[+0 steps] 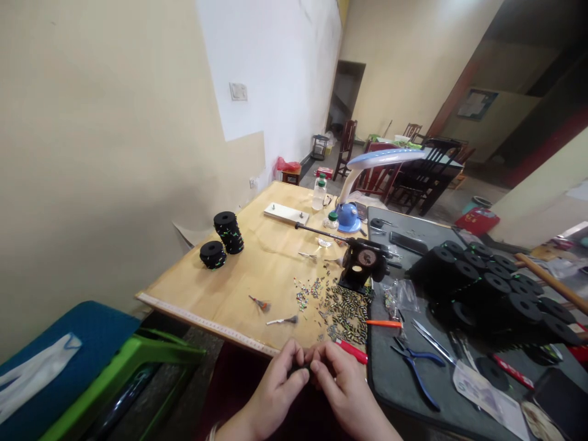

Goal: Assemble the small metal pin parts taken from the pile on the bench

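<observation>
Pinching a small dark piece (pixel 299 369), mostly hidden, between our left hand (pixel 278 387) and right hand (pixel 339 383), we judge it unfinished, with dressed black foam spools (pixel 230 237) standing at our eleven o'clock and loose beadlike pieces (pixel 346 313) left at one.

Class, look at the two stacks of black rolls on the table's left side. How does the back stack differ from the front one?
The back stack is clearly taller, while the front stack is low. The back stack stands farther off and more to the right; the front stack sits nearer and more to the left. Both are black and round, with a hole in the top and greenish bits on the sides.
</observation>
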Demonstrator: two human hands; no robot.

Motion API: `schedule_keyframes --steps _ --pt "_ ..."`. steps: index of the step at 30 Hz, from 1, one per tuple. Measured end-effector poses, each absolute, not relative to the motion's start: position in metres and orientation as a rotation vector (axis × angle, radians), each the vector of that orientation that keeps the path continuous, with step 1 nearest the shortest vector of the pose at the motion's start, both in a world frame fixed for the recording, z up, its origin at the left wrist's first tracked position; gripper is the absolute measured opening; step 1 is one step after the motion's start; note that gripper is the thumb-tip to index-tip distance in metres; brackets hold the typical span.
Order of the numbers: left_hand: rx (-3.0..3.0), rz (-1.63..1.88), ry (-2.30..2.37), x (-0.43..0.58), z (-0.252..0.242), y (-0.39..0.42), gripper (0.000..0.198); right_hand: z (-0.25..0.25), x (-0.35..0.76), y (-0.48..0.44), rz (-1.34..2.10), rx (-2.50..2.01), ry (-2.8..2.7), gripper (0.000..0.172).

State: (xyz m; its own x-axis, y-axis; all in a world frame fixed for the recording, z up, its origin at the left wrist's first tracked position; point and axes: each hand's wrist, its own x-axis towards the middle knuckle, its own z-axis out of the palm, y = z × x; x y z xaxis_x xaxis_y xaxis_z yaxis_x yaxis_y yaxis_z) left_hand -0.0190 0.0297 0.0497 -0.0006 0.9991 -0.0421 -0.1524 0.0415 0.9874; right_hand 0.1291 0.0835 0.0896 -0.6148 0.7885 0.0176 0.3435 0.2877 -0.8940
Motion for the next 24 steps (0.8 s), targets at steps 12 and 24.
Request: schedule_keyframes --steps 12,24 --pt "1.068 1.209 1.175 -0.018 0.047 0.03 0.013 0.075 0.13 0.086 1.551 -0.961 -1.847 0.019" --pt "1.028 1.21 1.07 -0.018 0.052 0.031 0.017 0.077 0.134 0.096 1.915 -0.845 -1.553 0.032"
